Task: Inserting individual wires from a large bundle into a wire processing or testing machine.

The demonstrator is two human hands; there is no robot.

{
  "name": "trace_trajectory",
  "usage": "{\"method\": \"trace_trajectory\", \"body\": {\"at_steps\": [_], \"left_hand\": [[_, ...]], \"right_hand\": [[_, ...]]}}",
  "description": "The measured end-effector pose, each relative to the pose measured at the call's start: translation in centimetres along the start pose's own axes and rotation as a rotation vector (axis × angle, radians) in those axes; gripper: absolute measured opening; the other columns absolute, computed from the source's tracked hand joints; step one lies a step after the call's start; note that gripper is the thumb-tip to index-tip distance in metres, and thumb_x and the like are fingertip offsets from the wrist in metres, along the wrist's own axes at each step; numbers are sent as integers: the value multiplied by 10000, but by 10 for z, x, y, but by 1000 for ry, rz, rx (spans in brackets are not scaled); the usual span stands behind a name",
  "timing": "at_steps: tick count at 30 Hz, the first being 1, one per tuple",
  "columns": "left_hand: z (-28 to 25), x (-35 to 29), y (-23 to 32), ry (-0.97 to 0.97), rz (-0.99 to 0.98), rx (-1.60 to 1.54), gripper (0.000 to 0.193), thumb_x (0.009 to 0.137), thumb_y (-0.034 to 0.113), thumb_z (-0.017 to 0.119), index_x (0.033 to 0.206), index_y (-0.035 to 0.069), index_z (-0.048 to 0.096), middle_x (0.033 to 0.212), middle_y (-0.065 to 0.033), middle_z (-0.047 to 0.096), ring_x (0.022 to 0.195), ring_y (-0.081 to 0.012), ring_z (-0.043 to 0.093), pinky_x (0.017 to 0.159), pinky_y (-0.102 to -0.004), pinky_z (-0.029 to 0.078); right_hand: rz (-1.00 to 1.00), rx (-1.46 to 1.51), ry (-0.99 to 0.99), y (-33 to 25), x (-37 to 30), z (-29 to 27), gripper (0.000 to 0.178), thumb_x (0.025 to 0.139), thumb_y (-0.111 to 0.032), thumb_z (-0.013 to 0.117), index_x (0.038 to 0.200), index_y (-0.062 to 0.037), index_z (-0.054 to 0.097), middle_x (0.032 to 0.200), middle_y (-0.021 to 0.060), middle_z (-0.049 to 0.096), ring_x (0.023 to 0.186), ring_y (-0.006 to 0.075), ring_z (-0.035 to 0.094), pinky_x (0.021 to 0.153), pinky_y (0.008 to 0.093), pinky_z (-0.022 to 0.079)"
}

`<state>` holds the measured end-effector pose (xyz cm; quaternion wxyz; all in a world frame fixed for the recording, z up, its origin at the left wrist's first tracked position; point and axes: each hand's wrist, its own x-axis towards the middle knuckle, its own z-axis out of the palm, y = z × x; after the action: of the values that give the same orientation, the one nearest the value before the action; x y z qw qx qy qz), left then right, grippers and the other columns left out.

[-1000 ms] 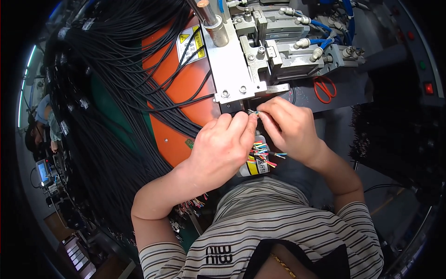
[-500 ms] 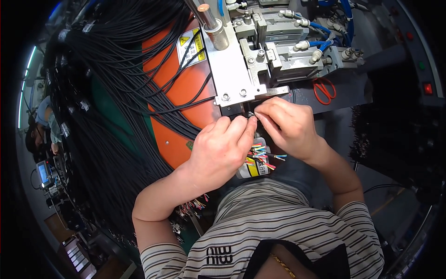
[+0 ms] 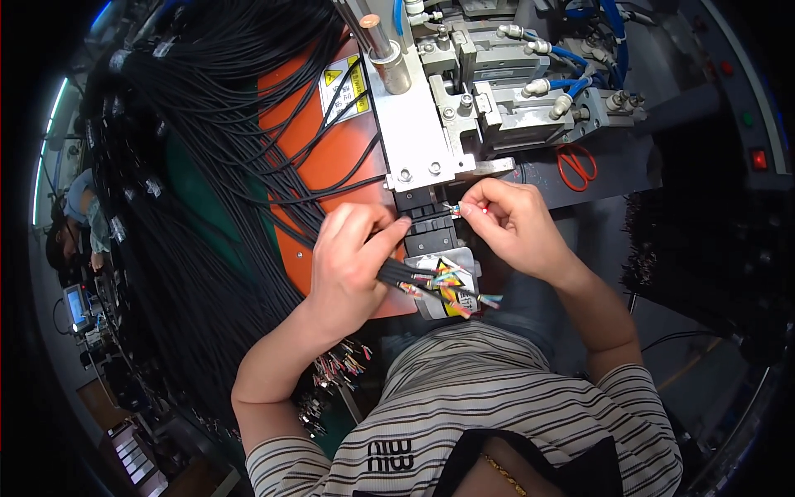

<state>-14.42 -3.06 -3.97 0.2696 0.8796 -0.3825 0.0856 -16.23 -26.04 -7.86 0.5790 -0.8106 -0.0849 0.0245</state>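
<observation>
My left hand (image 3: 344,261) is closed around several black cables (image 3: 399,272), whose stripped ends fan out to the right in coloured wires. Its thumb and forefinger meet near the left side of a black slotted fixture (image 3: 431,241). A single black cable seems to lie across that fixture. At its right edge my right hand (image 3: 520,230) pinches the cable's coloured wire end (image 3: 456,210), where a small pale piece shows. The fingertips hide part of these wires.
A metal press with pneumatic cylinders (image 3: 530,120) and blue hoses stands beyond the fixture. Red-handled scissors (image 3: 576,167) lie to its right. Many black cables (image 3: 224,124) drape over the orange board (image 3: 338,207) at left. A labelled plate (image 3: 426,305) sits below the fixture.
My left hand has moved left and away from my right hand, uncovering the black fixture. The bunch of cables in it has shifted left too. My right hand has stayed near the fixture's edge.
</observation>
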Motion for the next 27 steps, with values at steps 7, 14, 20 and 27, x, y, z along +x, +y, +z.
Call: {"method": "trace_trajectory", "body": {"at_steps": [7,14,20,27], "left_hand": [[5,5,0,-3,-31,159,238,758,72,724,973,9,647,764,-74,557,701,-247,513,626,-355,373],[5,7,-2,2,70,-229,346,680,0,712,1017,6,631,790,-103,624,694,-282,594,641,-369,458],[9,12,6,9,56,-303,421,630,-16,712,1042,1,625,818,-115,646,672,-284,639,593,-359,490],[12,10,8,39,25,-307,484,635,86,790,1082,5,622,767,-106,659,626,-255,656,548,-334,499]], "right_hand": [[-49,94,-88,-23,-10,-14,261,771,26,712,1028,-11,684,889,27,646,533,49,484,483,204,370],[81,619,-59,-23,-17,-3,261,868,69,603,1127,41,629,972,89,641,655,83,602,554,194,464],[94,745,-51,-11,-17,12,185,908,47,568,1088,57,609,993,95,635,678,87,620,552,189,456],[119,884,30,-16,-16,7,145,938,14,576,1073,54,611,893,74,637,632,58,575,576,187,461]]}}
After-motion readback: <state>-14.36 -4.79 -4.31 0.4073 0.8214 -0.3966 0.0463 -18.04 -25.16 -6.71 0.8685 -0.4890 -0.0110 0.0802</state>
